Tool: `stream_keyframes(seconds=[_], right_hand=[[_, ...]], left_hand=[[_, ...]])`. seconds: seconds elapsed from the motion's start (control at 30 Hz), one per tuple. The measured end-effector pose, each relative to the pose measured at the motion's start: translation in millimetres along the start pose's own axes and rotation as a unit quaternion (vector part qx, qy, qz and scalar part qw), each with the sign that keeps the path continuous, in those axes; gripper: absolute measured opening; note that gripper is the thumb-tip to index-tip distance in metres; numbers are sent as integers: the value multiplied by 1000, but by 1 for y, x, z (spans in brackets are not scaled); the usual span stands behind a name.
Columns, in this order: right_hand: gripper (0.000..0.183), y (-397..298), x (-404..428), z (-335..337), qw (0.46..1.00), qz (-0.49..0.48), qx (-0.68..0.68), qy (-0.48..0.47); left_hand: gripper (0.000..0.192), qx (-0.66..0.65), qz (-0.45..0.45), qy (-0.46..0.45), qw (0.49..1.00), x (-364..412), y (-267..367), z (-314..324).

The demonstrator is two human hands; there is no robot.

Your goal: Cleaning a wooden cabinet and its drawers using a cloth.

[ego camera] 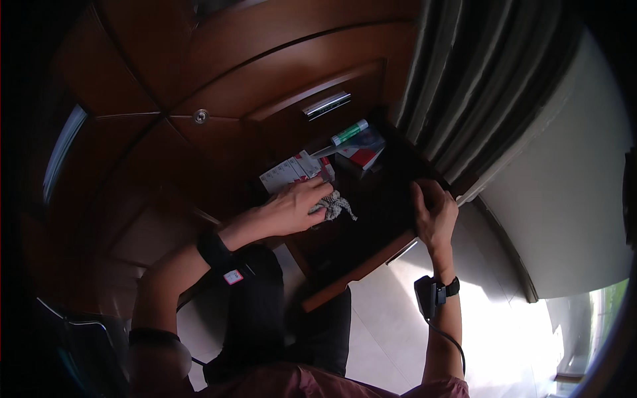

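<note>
An open wooden drawer lies before me, its inside dark. My left hand reaches into it, fingers curled around a crumpled grey knitted cloth. Part of the cloth sticks out past the fingertips. At the drawer's front edge, near its right corner, my right hand is bent over the panel; its fingertips are partly hidden in shadow. Beyond the left hand lies a white and red printed box. Farther back are a green and white glue stick and a red and white box under something clear.
A wooden cabinet face with a lock and a metal handle rises behind the drawer. Grey curtains hang close on the right, beside a pale wall. My knees are under the drawer; sunlit floor tiles lie below.
</note>
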State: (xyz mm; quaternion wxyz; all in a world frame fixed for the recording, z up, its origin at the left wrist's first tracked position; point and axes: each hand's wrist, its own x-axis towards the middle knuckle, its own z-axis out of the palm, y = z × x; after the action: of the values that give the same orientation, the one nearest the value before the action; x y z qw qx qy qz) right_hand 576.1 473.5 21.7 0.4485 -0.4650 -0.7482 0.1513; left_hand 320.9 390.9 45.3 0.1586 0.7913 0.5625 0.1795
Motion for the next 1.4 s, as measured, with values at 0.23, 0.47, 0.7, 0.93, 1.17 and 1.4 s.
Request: stream_keyframes(seconds=[0.23,0.47,0.7,0.93,1.17,1.4], right_hand=[[21,-3,-4,9,999,-19,-2,26],[22,-1,-11,10,999,3,26,40],[20,4,-13,11,997,42,59,30],[23,12,-16,12,994,26,82,63],[25,13,-16,21,996,-8,76,55],[33,14,-15,20,994,-29,73,79]], left_hand=[[44,177,106,-234,950,58,-23,67],[55,372,67,-274,884,111,-37,104],[51,500,-21,-256,827,112,-51,124],[37,164,64,-24,984,137,-24,90],[35,99,150,-151,972,114,-31,165],[27,-18,215,-429,877,57,-16,147]])
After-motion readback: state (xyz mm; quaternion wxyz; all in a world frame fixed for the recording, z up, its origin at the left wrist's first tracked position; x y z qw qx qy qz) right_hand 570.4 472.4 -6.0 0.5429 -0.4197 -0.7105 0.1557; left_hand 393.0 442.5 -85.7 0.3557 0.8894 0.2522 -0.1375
